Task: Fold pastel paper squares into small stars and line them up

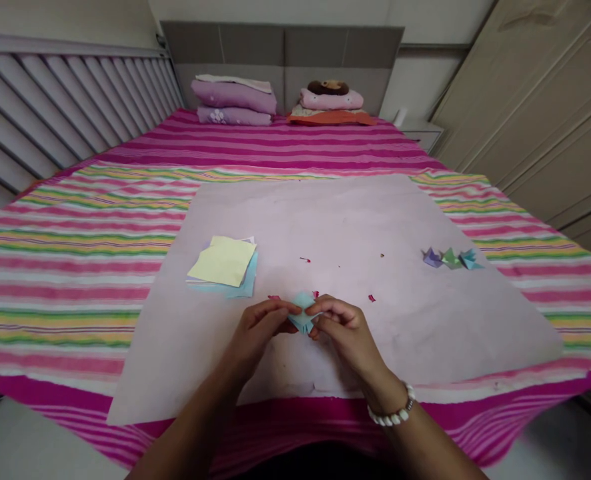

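A small light-blue folded paper piece (303, 311) is pinched between both my hands over a pale pink sheet (425, 333) spread on the bed. My left hand (258, 331) grips its left side with closed fingers. My right hand (343, 328), with a white bead bracelet on the wrist, grips its right side. To the left lies a stack of square papers (224, 265), yellow on top and light blue below. Three finished folded pieces (451, 259), purple, green and blue, sit in a row at the right.
The bed has a pink, yellow and green striped cover (75, 253). Folded pillows (235, 100) and a plush toy (329, 93) lie by the headboard. A slatted rail stands at the left, a wardrobe (540, 113) at the right. Tiny red scraps (371, 298) dot the sheet.
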Demonstrator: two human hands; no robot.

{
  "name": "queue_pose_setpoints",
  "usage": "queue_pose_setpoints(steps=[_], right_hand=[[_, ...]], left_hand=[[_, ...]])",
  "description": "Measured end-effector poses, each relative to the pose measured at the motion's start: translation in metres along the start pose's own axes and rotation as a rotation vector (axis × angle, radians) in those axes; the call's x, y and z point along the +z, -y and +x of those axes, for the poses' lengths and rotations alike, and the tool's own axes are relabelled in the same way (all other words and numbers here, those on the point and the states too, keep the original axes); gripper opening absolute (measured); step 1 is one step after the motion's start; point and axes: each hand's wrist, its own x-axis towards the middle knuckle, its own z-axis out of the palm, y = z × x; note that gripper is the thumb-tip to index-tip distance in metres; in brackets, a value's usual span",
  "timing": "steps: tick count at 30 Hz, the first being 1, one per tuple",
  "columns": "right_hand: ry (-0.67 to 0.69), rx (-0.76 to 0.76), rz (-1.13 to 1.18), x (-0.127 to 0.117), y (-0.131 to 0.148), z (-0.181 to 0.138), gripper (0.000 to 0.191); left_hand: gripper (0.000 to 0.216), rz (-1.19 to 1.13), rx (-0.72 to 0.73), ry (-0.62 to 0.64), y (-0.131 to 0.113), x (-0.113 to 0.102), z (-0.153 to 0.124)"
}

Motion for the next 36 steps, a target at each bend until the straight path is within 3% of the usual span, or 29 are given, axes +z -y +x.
queue_pose_setpoints(steps=[8,14,19,23,27,30,36], right_hand=[[0.049,-0.01,0.001,0.002,-0.001,-0.001,0.008],[-0.075,0.044,0.029,0.007,-0.003,0.001,0.044],[-0.113,0.02,0.012,0.007,-0.003,0.004,0.05],[-0.113,-0.005,-0.004,0.004,-0.005,0.004,0.056],[-0.078,-0.046,-0.072,-0.001,-0.005,0.003,0.034],[-0.044,-0.046,-0.188,-0.005,-0.001,0.001,0.016],[-0.017,-0.113,-0.365,-0.004,0.008,-0.001,0.013]], left_hand=[[0.02,0.088,0.063,-0.094,0.002,0.006,0.0],[0.02,0.094,0.109,-0.119,0.001,0.008,-0.004],[0.032,0.02,0.083,-0.107,0.002,0.007,-0.002],[0.021,0.037,0.128,-0.1,0.004,0.004,0.0],[0.009,0.177,0.202,-0.014,0.003,-0.002,-0.001],[0.017,0.283,0.2,-0.009,0.0,-0.005,-0.003],[0.023,0.436,0.193,-0.071,-0.004,-0.003,-0.006]])
